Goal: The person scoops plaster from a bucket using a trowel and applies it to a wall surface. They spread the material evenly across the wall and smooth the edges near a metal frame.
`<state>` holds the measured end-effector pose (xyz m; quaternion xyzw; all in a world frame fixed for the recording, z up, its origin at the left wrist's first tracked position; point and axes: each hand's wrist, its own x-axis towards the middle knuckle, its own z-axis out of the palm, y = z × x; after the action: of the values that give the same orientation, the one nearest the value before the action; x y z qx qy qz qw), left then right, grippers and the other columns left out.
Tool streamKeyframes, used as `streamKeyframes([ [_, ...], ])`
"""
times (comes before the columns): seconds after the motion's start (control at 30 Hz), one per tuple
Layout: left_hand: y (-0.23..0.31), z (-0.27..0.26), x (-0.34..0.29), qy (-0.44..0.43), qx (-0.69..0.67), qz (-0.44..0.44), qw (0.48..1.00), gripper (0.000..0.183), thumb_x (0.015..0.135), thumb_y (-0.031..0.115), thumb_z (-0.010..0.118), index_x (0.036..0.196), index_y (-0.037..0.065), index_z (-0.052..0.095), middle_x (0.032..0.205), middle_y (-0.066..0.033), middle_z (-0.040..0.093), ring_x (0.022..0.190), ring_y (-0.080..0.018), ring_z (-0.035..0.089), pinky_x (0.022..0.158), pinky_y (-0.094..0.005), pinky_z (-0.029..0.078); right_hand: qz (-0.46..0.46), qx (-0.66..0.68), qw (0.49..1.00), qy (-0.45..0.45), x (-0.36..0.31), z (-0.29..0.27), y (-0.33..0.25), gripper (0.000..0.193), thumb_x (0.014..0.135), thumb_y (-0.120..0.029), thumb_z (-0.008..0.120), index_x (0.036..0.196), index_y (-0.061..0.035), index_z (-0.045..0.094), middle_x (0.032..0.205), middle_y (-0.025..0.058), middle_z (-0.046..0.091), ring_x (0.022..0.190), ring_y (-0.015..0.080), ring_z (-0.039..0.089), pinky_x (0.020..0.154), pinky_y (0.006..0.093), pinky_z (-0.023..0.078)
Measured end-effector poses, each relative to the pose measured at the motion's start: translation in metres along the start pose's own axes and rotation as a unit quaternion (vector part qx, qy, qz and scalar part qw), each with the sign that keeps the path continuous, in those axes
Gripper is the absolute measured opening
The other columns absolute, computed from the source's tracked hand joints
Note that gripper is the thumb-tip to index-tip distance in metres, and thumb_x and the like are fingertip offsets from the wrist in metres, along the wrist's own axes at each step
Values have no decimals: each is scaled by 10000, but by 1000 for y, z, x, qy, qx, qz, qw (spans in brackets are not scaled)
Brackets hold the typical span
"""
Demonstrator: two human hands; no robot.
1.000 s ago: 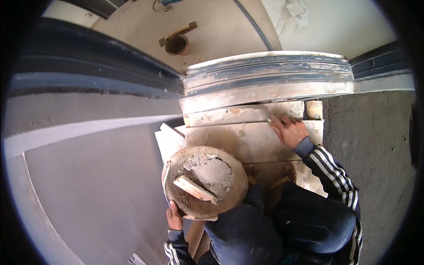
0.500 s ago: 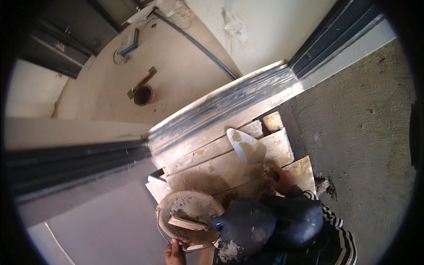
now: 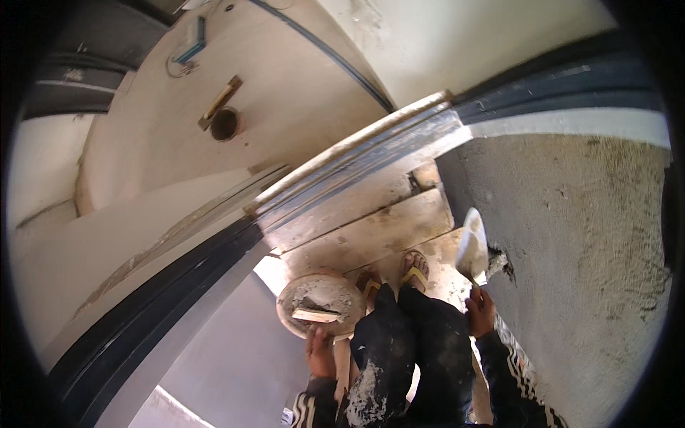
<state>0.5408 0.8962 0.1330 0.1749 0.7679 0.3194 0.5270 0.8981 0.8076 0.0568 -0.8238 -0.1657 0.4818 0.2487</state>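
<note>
My right hand is closed round the handle of a trowel; its pale, smeared blade points up beside the rough grey wall. My left hand is at the near rim of a round bucket, its fingers gripping the edge. Inside the bucket lie grey mortar and a short wooden piece. The bucket stands at the left of my legs, by the edge of the wooden planks. How full it is below the surface is hidden.
My sandalled feet are on the planks. A broken hole marks the rough plastered wall at right. Beyond a dusty sill, a small bucket, a wooden piece and a blue object rest on the floor below.
The trowel has swung right, from over the planks to beside the rough wall. My left hand has shifted right and up along the bucket. My view has turned and my feet now show.
</note>
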Motion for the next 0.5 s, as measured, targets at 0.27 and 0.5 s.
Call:
streamKeyframes([
  [0.27,25,3,-4,40,-97,-102,989,233,894,171,567,1075,25,547,977,-48,583,908,-168,571,809,-317,469,-22,-64,997,-32,-56,-4,-58,297,828,-242,644,1016,-24,571,899,113,653,784,207,639,687,325,479],
  [0.5,90,44,-32,-42,-104,-120,986,435,908,187,547,1270,-24,428,991,-55,536,984,-189,537,942,-349,421,-47,-132,989,36,-92,-25,3,485,695,-255,717,1043,1,497,862,192,627,802,346,630,687,410,484],
])
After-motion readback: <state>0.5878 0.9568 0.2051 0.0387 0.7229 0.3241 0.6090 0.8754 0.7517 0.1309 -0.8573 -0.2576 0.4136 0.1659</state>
